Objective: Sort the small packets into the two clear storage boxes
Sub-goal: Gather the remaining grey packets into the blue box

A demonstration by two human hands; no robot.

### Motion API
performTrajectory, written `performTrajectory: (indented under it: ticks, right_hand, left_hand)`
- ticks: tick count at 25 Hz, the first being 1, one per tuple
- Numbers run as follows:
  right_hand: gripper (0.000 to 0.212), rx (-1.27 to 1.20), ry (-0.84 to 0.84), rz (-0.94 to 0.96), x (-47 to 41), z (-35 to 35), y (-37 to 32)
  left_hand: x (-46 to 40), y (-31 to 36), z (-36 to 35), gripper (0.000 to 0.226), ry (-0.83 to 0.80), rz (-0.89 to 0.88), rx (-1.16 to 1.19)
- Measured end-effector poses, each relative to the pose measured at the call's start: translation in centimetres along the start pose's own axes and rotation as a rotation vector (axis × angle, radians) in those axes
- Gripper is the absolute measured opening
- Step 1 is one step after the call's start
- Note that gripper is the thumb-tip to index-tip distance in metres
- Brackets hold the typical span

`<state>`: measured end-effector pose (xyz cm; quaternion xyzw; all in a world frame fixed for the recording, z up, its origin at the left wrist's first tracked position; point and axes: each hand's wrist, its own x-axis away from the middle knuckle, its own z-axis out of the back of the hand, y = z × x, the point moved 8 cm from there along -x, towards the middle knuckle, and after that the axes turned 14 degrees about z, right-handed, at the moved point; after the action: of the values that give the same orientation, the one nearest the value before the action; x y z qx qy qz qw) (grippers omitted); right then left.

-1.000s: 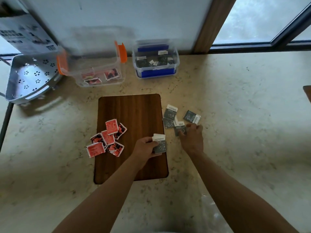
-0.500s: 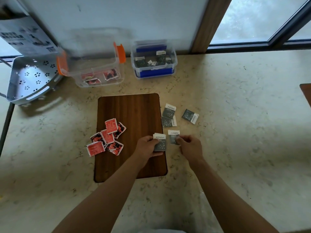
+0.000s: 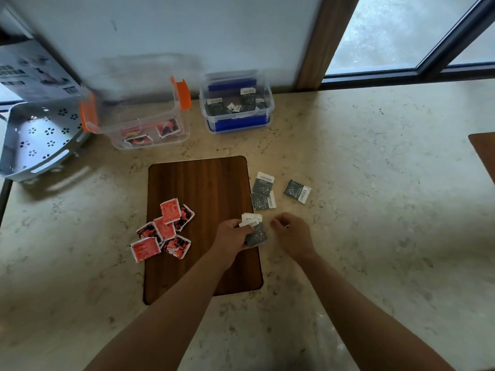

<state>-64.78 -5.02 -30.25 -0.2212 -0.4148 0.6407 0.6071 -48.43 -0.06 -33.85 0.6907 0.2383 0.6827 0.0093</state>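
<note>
**Dark packets gathered in the left hand at the board's edge**

A mottled beige stone countertop (image 3: 375, 210) runs up to a pale wall, with a wood-framed window (image 3: 401, 36) at the upper right. On it lies a dark brown wooden board with rounded corners (image 3: 203, 188). A grey perforated plastic basket (image 3: 40, 137) sits at the far left, under a grey printed carton (image 3: 29, 73) whose text is too blurred to read.

Two clear storage boxes stand by the wall. The clear box with orange latches (image 3: 150, 124) holds at least three red packets. The clear box with blue latches (image 3: 237, 103), just to its right, holds several dark packets; I cannot count them exactly.

A cluster of about seven red-and-white square packets (image 3: 163, 231) overlaps the board's left edge. Three dark grey packets with white label strips (image 3: 263, 194) lie loose on the counter right of the board, two touching and one apart. Their strips carry small printed writing that I cannot read reliably.

The left hand (image 3: 231, 236) is curled around a small stack of dark grey packets (image 3: 254, 230), at least two, over the board's right edge. The right hand (image 3: 292, 234) hovers just beside it, fingers loosely bent, holding nothing that I can see.
</note>
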Motion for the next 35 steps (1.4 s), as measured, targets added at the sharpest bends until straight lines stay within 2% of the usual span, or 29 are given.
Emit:
performTrajectory:
  ticks: [3,5,7,10,12,15,16,18,21,23,26,29,31,33,35]
  right_hand:
    - [0.033,0.151,0.214,-0.074,-3.6,4.4,1.8]
    - [0.051,0.231,0.229,-0.147,-5.4,5.7,3.1]
    - [0.059,0.351,0.175,-0.165,-6.5,5.6,3.6]
    - [0.042,0.360,0.191,-0.080,-7.0,5.5,3.3]
    - [0.022,0.185,0.217,-0.030,-6.7,5.4,2.7]
    - [0.010,-0.047,0.216,0.071,-5.2,5.0,0.0]
    - [0.008,-0.097,0.176,0.129,-4.8,4.6,-1.3]
    - [0.007,-0.126,-0.016,0.219,-4.1,2.5,-3.3]
    - [0.015,0.069,-0.321,0.281,-3.8,-0.7,-4.4]
    - [0.025,0.084,-0.361,0.254,-4.1,-1.6,-4.7]
    - [0.043,0.050,-0.321,0.260,-4.6,-2.2,-5.4]
    - [0.051,-0.010,-0.337,0.274,-5.2,-3.6,-5.9]
    - [0.043,-0.040,-0.173,0.179,-7.0,-2.7,-4.9]
    - [0.043,0.033,0.062,0.041,-9.1,-0.4,-3.4]
    - [0.059,0.171,0.063,-0.034,-10.3,0.1,-2.4]
  left_hand:
    - [-0.6,0.9,-0.3,0.020,0.004,-0.001,0.001]
    - [-0.9,1.1,-0.4,0.017,-0.004,0.001,-0.002]
    - [-1.2,1.1,-0.4,0.011,-0.018,0.009,0.008]
    - [-1.3,0.9,-0.3,0.010,-0.036,0.022,0.044]
    - [-1.1,0.9,-0.2,0.014,-0.043,0.044,0.085]
    - [-0.8,0.9,-0.2,0.020,-0.055,0.085,0.154]
    - [-0.5,1.0,-0.2,0.020,-0.057,0.087,0.165]
    - [-0.3,1.1,0.0,0.023,-0.052,0.080,0.181]
    - [-0.1,1.3,0.6,0.026,-0.019,0.086,0.196]
    - [0.2,1.4,1.2,0.032,-0.002,0.098,0.181]
    - [0.4,1.7,1.5,0.030,-0.043,0.057,0.101]
    - [0.2,2.2,2.3,0.017,-0.026,-0.020,0.032]
    - [0.0,2.4,3.2,0.015,0.006,-0.031,0.050]
    - [-0.4,2.5,3.9,0.024,0.020,-0.030,0.059]
    - [-0.7,2.5,4.5,0.034,0.027,-0.030,0.062]
